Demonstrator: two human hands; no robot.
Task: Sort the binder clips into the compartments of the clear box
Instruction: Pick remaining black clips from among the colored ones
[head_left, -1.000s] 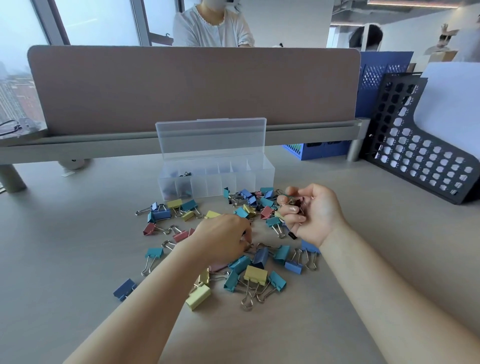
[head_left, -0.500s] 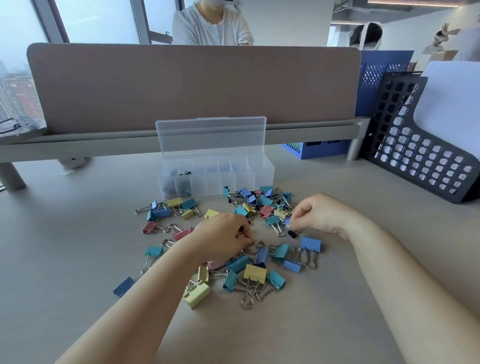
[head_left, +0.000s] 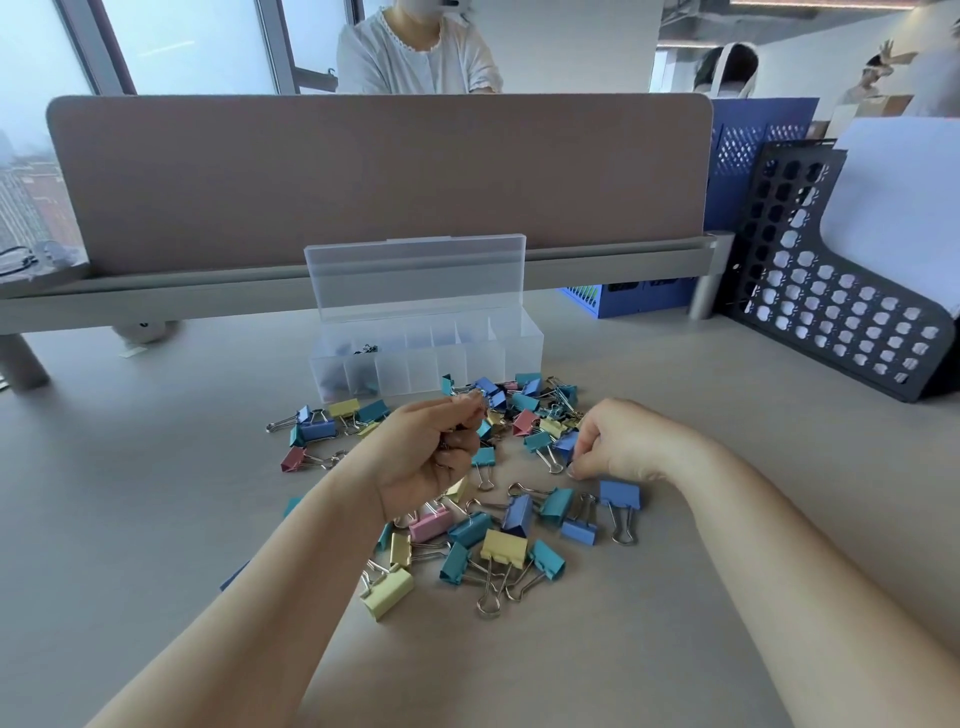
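Divider panel (head_left: 379, 176) stood behind clear box (head_left: 426, 364) | binder clips (head_left: 503, 545) strewn on desk (head_left: 156, 493) | our left hand (head_left: 428, 457) gripped some | right hand (head_left: 618, 441) pinched blue binder clip (head_left: 565, 442)

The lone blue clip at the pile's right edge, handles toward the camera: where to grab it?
Pinch the blue clip across its folded body, from above and the right, where bare desk leaves room. Its wire handles lie flat, harder to lift; a smaller blue clip crowds its left.

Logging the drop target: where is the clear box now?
Head view, centre: the clear box stands open on the desk, just beyond the binder clips and before the divider panel.
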